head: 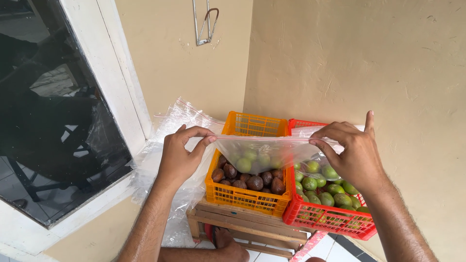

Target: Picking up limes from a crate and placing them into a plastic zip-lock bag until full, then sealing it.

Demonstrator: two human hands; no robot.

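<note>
Right, both hands are up over the fruit, stretching a clear zip-top bag (262, 151) between them. The left hand (180, 157) pinches the bag's left top corner, thumb and forefinger closed tight on the seal strip; the right hand (350, 154) grips the right corner the same way, with its little finger lifted clear. The bag hangs just above the orange crate (245, 196) and holds a handful of green limes (250, 160), which show through the plastic. Beneath it, inside the orange crate, lie brown scaly snake fruits (255, 182). Touching the orange crate on its right side sits a red crate (320, 217), heaped with more green limes (326, 191). Both crates rest on a wooden stand (242, 224) set in the corner of beige walls. Left of the orange crate, a loose pile of clear plastic bags (162, 128) leans against the white window frame (104, 63). High above the orange crate, a metal hook (206, 24) hangs on the wall.
</note>
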